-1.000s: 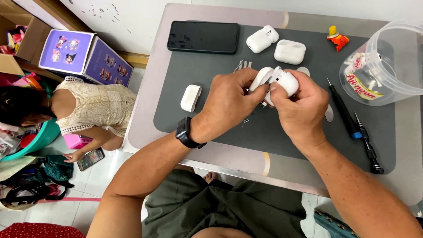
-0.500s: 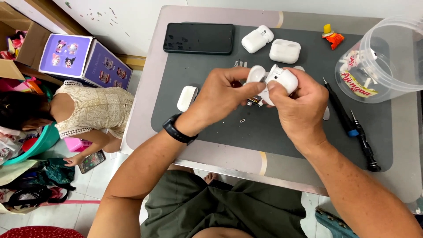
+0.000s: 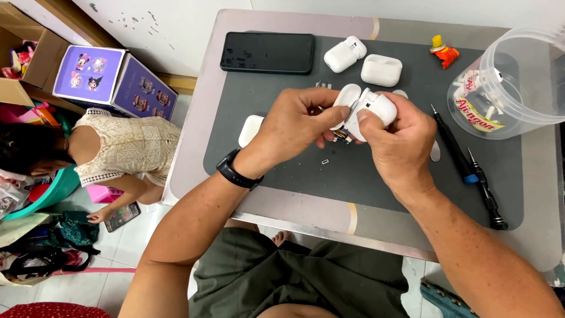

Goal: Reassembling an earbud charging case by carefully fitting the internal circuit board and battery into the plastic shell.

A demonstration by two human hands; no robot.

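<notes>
Both hands meet over the dark grey work mat (image 3: 306, 171), above its middle. The left hand (image 3: 294, 126) curls around the hinged lid side of a white earbud charging case (image 3: 368, 109), thumb and forefinger pinching the rounded lid. The right hand (image 3: 394, 141) grips the case body from the other side, fingers wrapped under it and the thumb pressed on top. The case is held open and raised off the mat; small dark inner parts show at its lower edge between the two hands. A black smartwatch (image 3: 236, 171) sits on the left wrist.

On the mat's far edge lies a black smartphone (image 3: 268, 53), face up. Just beside it, toward the mat's far middle, lie a second white charging case (image 3: 345, 54) and a third white case (image 3: 381, 69) with its lid open. A white case part (image 3: 251, 129) rests on the mat near the left hand. A tiny metal piece (image 3: 325, 161) lies on the mat just below the hands. At the mat's right side lie a blue-handled screwdriver (image 3: 453, 156) and a black screwdriver (image 3: 485, 191), side by side. A clear plastic tub (image 3: 518, 88) stands at the mat's far right corner, and a small orange and yellow toy (image 3: 442, 53) lies near it.

Well left of the mat, on the floor, a child in a cream top (image 3: 126, 144) crouches beside a purple cartoon box (image 3: 115, 82).
</notes>
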